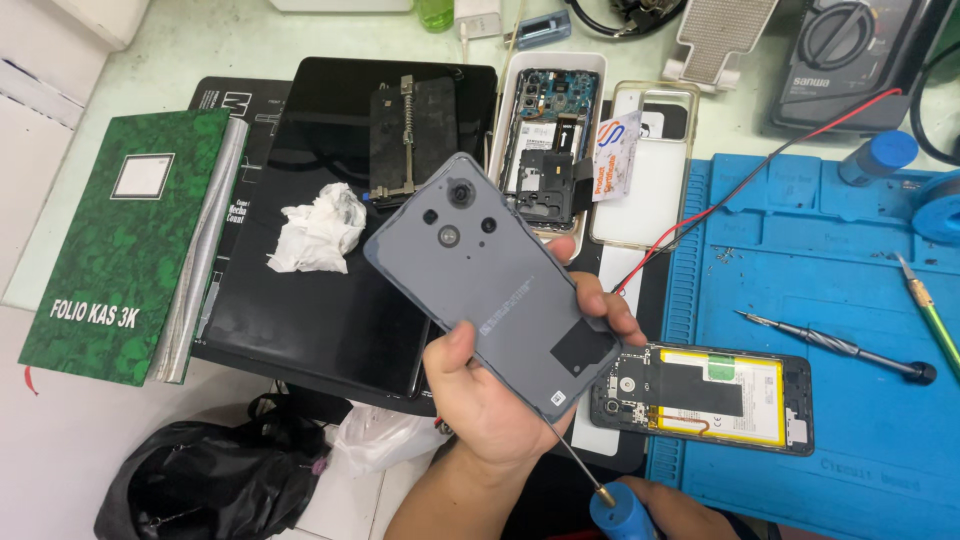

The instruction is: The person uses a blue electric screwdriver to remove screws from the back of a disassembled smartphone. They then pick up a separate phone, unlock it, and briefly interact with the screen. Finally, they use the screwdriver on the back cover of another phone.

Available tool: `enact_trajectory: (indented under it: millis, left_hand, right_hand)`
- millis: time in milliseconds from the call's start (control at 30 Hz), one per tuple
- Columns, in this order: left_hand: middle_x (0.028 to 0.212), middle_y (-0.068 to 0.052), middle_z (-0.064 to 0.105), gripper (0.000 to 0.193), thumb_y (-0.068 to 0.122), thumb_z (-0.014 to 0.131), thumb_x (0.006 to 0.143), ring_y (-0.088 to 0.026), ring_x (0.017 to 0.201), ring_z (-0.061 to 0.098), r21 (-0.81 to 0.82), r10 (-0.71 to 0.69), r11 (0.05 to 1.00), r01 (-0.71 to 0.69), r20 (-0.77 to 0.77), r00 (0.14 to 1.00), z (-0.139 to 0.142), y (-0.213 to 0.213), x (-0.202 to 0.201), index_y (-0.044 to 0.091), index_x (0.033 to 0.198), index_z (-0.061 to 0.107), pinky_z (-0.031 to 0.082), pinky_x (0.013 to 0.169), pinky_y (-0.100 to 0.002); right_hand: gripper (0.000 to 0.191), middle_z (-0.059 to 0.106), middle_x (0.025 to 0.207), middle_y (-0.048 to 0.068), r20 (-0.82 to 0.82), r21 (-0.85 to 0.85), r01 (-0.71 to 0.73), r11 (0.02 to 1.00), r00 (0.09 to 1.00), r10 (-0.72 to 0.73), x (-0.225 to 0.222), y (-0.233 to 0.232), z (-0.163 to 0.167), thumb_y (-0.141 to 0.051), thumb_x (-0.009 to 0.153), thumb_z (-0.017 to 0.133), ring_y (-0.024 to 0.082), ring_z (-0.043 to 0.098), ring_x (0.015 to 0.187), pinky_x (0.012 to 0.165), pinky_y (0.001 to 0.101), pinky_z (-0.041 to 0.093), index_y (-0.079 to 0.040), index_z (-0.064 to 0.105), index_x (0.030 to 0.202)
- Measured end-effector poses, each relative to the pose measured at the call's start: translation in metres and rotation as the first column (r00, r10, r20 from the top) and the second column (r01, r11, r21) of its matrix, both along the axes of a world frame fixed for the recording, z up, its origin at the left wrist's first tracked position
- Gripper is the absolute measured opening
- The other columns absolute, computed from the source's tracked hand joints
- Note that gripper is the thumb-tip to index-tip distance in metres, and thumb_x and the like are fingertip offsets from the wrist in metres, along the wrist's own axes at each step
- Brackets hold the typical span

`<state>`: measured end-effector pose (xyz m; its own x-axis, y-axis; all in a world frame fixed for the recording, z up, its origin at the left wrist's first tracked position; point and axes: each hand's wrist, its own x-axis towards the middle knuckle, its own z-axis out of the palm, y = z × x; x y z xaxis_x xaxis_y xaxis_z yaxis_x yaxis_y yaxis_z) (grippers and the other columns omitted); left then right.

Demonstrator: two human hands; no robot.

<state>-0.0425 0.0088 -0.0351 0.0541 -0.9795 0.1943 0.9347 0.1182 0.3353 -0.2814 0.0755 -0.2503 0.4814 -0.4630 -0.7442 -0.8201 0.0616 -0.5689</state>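
Observation:
My left hand point(500, 390) holds up a grey phone back cover point(490, 280), inner side facing me, with camera holes near its upper end. At the bottom edge my right hand point(665, 510) grips a blue-handled tool point(618, 510) whose thin metal shaft point(572, 458) points up under the cover's lower corner. Just right of the cover, an opened phone point(705, 395) with a yellow-edged battery lies across the edge of the blue work mat point(850, 250).
A second opened phone point(545, 130) and a clear case point(650, 170) lie at the back. A black tablet point(330, 290) carries a crumpled tissue point(318, 230). A green ledger book point(125, 245) sits left. A screwdriver point(840, 347), tweezers point(930, 315) and a multimeter point(850, 50) are to the right.

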Motion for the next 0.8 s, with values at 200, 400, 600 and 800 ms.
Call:
enact_trajectory:
  millis: [200, 400, 600, 800]
  left_hand:
    - [0.109, -0.021, 0.06, 0.086, 0.064, 0.044, 0.092, -0.046, 0.106, 0.062, -0.02, 0.013, 1.0, -0.013, -0.025, 1.0, -0.002, 0.001, -0.006, -0.002, 0.147, 0.045, 0.049, 0.098, -0.061]
    - [0.111, -0.021, 0.06, 0.081, 0.06, 0.048, 0.091, -0.045, 0.112, 0.06, -0.074, -0.011, 0.997, 0.009, -0.03, 0.999, -0.001, 0.0, -0.007, 0.0, 0.146, 0.048, 0.044, 0.106, -0.066]
    - [0.113, -0.02, 0.06, 0.075, 0.056, 0.053, 0.09, -0.039, 0.116, 0.059, -0.073, -0.057, 0.996, 0.052, -0.064, 0.996, -0.002, 0.001, -0.01, 0.005, 0.144, 0.051, 0.038, 0.111, -0.066]
    - [0.113, -0.02, 0.06, 0.067, 0.049, 0.055, 0.091, -0.04, 0.116, 0.059, -0.071, -0.047, 0.996, 0.044, -0.046, 0.998, -0.001, 0.0, -0.012, 0.008, 0.143, 0.049, 0.034, 0.115, -0.071]
  right_hand:
    - [0.048, 0.076, 0.115, 0.003, 0.0, -0.054, 0.006, 0.999, 1.0, -0.006, 0.001, -0.001, 0.014, -0.032, 0.083, 0.075, 0.014, 0.069, 0.114, 0.109, 0.0319, 0.048, -0.028, 0.067, 0.131]
    - [0.034, 0.077, 0.114, 0.003, -0.085, 0.13, -0.066, 0.989, 0.993, 0.078, 0.01, -0.01, 0.017, -0.035, 0.091, 0.068, 0.013, 0.072, 0.116, 0.111, 0.0315, 0.047, -0.027, 0.069, 0.124]
    - [0.038, 0.077, 0.113, 0.001, -0.087, 0.087, -0.062, 0.994, 0.994, 0.069, 0.007, -0.007, 0.006, -0.031, 0.088, 0.069, 0.012, 0.073, 0.115, 0.11, 0.0298, 0.048, -0.028, 0.071, 0.125]
    - [0.048, 0.079, 0.107, 0.005, 0.187, -0.417, 0.199, 0.887, 0.974, -0.13, 0.0, 0.009, 0.008, -0.032, 0.078, 0.078, 0.016, 0.074, 0.111, 0.108, 0.0328, 0.049, -0.026, 0.073, 0.125]
